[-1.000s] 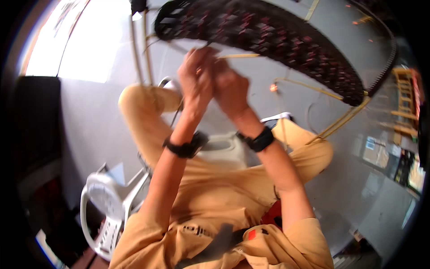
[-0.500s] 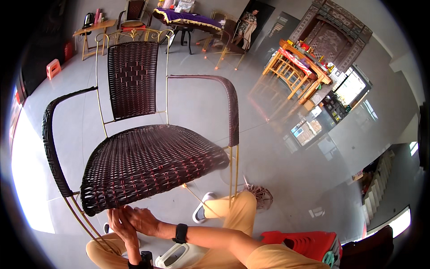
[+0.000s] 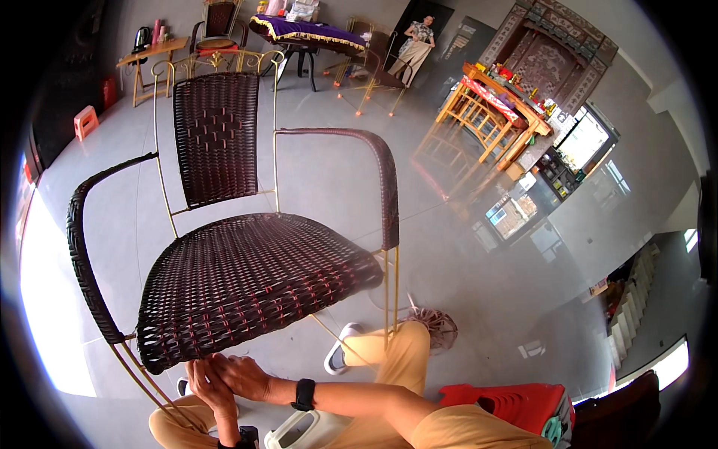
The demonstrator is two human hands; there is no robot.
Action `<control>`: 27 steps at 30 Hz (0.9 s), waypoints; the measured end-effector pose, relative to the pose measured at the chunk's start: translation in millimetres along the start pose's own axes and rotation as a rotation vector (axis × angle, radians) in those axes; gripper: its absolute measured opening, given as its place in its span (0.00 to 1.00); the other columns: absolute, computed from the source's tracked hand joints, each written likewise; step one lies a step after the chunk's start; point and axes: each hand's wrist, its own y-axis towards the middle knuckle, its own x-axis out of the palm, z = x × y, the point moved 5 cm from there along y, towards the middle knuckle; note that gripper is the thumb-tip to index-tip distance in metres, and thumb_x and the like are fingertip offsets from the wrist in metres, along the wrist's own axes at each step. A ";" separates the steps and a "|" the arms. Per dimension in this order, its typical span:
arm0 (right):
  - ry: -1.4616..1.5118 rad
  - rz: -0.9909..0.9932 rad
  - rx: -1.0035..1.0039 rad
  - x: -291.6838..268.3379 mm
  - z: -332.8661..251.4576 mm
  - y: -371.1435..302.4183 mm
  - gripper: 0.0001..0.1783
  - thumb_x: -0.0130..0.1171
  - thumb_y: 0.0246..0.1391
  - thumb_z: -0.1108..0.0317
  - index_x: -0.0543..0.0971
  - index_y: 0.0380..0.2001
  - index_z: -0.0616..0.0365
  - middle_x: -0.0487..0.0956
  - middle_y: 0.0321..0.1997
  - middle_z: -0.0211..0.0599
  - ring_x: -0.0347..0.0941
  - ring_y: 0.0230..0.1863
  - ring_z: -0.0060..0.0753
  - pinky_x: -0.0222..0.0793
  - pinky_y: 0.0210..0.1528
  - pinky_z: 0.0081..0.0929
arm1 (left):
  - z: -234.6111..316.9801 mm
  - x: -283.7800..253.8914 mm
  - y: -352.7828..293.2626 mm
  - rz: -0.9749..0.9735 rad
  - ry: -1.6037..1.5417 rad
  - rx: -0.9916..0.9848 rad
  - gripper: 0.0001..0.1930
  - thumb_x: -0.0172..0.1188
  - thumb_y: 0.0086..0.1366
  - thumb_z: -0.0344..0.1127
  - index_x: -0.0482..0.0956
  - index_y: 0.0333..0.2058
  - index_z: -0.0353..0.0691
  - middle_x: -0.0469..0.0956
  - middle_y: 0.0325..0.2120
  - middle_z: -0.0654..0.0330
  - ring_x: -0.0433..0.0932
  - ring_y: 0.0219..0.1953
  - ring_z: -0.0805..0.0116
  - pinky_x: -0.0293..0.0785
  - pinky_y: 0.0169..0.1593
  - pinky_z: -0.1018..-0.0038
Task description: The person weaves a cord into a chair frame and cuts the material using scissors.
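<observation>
Hands: our left hand (image 3: 208,388) and right hand (image 3: 243,376) meet just under the front edge of the woven seat, fingers curled and touching each other; whether they pinch a strand or hold nothing we cannot tell.
Wrists: a black watch (image 3: 304,394) sits on our right wrist, another dark band on the left at the lower edge of the picture.
Legs: we sit low in tan trousers (image 3: 393,359), one knee raised beside the chair's front right leg, a white shoe (image 3: 340,348) on the floor below it.
Chair: the dark brown wicker armchair (image 3: 247,273) stands upright directly before us on a thin gold metal frame, its front rim touching our fingers, both woven armrests curving up on either side of the seat.
Beside us: a red plastic stool (image 3: 516,404) lies at our right, a white plastic container (image 3: 299,432) between our knees.
Floor: glossy grey tiles (image 3: 464,277) mirror the furniture.
Background: wooden tables and chairs (image 3: 490,112) far right, a purple-draped table (image 3: 299,30) at the back, a person standing near it (image 3: 419,37).
</observation>
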 end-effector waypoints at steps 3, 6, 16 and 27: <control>-0.007 -0.012 -0.012 11.4 -0.1 -4.4 0.16 0.50 0.45 0.71 0.71 0.40 0.64 0.73 0.35 0.40 0.73 0.26 0.33 0.70 0.21 0.26 | 0.6 -2.7 -1.4 0.042 0.022 0.112 0.06 0.46 0.60 0.22 0.70 0.25 0.31 0.68 0.21 0.53 0.68 0.23 0.60 0.65 0.28 0.69; 0.086 0.075 -0.039 15.7 -1.5 -1.5 0.14 0.50 0.44 0.71 0.72 0.37 0.61 0.74 0.33 0.39 0.72 0.26 0.33 0.68 0.21 0.27 | -3.2 -7.7 -1.9 0.024 0.035 0.053 0.04 0.49 0.55 0.20 0.72 0.27 0.32 0.70 0.25 0.48 0.70 0.27 0.51 0.66 0.31 0.65; 0.094 -0.007 0.136 -34.5 0.6 -23.0 0.06 0.51 0.48 0.70 0.73 0.32 0.55 0.73 0.29 0.39 0.73 0.24 0.43 0.68 0.22 0.35 | 24.6 -42.3 -18.3 -0.043 0.065 0.019 0.09 0.54 0.57 0.23 0.76 0.37 0.34 0.75 0.27 0.58 0.73 0.30 0.70 0.69 0.35 0.76; -0.438 0.739 0.557 -248.4 191.0 -114.5 0.34 0.61 0.47 0.57 0.62 0.52 0.65 0.72 0.41 0.47 0.64 0.47 0.43 0.58 0.49 0.39 | -10.3 -136.6 162.6 0.073 -0.081 -0.105 0.37 0.56 0.54 0.61 0.68 0.49 0.31 0.74 0.40 0.46 0.73 0.44 0.60 0.68 0.46 0.69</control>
